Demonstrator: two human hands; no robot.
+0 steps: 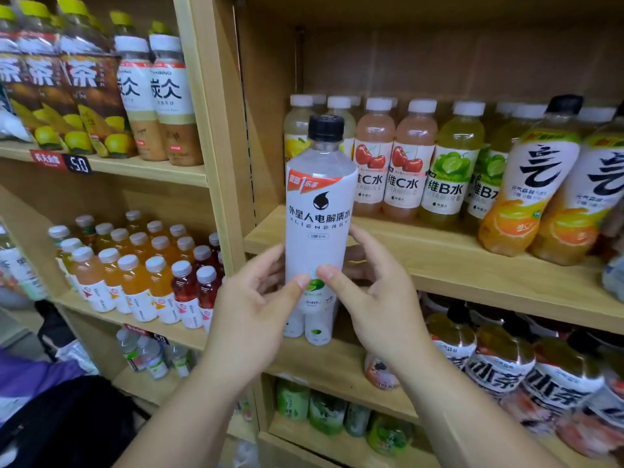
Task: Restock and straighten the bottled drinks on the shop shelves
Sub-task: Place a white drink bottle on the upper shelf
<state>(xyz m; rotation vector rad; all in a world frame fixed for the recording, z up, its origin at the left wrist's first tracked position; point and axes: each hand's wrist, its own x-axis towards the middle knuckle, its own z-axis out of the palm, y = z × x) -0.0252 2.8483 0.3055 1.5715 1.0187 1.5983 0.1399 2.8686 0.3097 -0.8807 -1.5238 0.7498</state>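
A price tag [62, 161] marked 5.0 is seen well up and left of the left hand [251, 298]. A second tag [148, 333] is fixed lower, left of its wrist. Further down and left, a black bag [67, 423] is set, with purple cloth [30, 369] and a white plastic bag [79, 352] beside it.

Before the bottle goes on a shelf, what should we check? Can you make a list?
1. Left hand and right hand both hold the white bottle: ok.
2. Black cap on: ok; tightness: cannot tell.
3. Bottle upright, label facing out: ok.
4. Bare space at the front of the wooden shelf: ok.
5. Matching bottles in that row: not ok, cherry bottles stand there.
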